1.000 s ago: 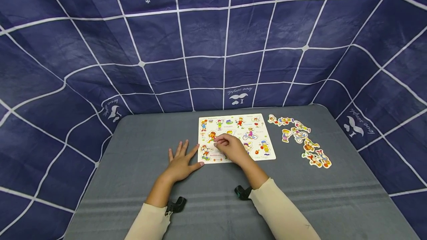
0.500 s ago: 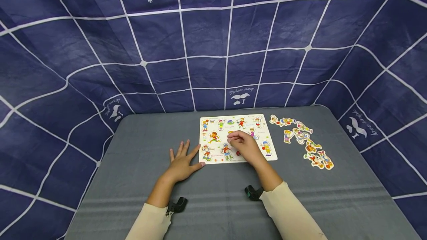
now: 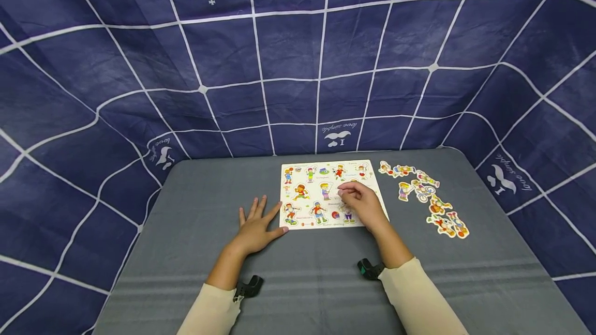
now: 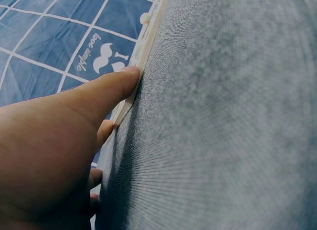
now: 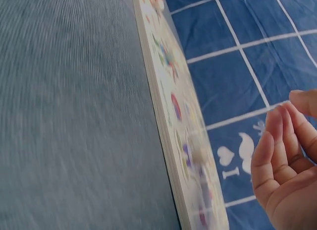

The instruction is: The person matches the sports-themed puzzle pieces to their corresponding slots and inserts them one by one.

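Note:
A white puzzle board (image 3: 304, 221) printed with sport-playing children lies on the table. My left hand (image 3: 253, 230) is spread flat beside its left edge; the index fingertip and thumb touch the near left corner. In the left wrist view the thumb (image 4: 111, 88) rests against the board's edge (image 4: 148, 41). My right hand (image 3: 365, 203) hovers over the right part of the board, fingers loosely bent. Between its thumb and fingers (image 5: 282, 136) nothing is held in the right wrist view. The hand hides some of the pictures on the right.
To the right of the board lie several loose cut-out figure pieces (image 3: 437, 206), in a curved row, including a cyclist piece (image 3: 422, 192). The grey cloth-covered table (image 3: 307, 283) meets a blue, white-lined curtain (image 3: 288, 102) at the back and sides.
My right hand has moved rightward across the board, from its middle toward the right side, uncovering the middle figures. The left hand has kept its place at the corner.

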Available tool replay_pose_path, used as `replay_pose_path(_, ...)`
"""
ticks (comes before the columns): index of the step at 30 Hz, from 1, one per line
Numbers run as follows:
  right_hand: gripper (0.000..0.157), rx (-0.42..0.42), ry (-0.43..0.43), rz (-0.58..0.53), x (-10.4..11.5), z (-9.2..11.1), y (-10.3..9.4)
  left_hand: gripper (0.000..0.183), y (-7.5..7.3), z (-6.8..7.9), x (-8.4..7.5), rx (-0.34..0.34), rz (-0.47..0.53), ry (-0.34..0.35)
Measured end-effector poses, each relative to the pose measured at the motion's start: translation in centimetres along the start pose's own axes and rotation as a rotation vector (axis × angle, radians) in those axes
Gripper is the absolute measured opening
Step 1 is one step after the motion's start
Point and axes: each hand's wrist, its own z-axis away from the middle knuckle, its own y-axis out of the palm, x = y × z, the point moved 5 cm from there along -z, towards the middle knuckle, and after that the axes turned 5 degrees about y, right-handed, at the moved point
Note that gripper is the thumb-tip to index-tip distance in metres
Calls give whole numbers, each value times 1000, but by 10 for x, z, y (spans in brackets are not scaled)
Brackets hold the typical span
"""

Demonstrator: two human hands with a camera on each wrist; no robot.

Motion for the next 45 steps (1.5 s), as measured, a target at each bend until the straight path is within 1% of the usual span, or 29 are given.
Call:
replay_pose_path(4,24,-22,-8,-2,-3,-1,-14,80,1,0,-1,-1,2,-1)
replay_pose_path(8,27,-63,4,4,-6,-2,-31,80,1,0,-1,0,-5,-2)
replay_pose_path(12,28,-114,29,49,-9,-4,-48,80,2,-1,-1,-3,-4,-2)
replay_pose_path(15,28,-151,27,88,-10,-4,-58,80,2,-1,-1,-5,-1,-4)
replay_pose_path(20,25,-214,26,114,-14,-4,-74,80,1,0,-2,6,-2,-11)
replay_pose_path(27,29,-270,89,161,-24,-7,-96,80,0,-1,-4,9,4,-12)
replay_pose_path(32,29,-311,128,163,-35,-10,-110,80,0,0,-3,17,-2,-19)
replay_pose_path(38,26,-348,158,172,-44,-13,-121,79,-1,0,-3,10,2,-10)
replay_pose_path(45,29,-371,221,210,-50,-13,-133,79,0,-1,-1,22,-6,-18)
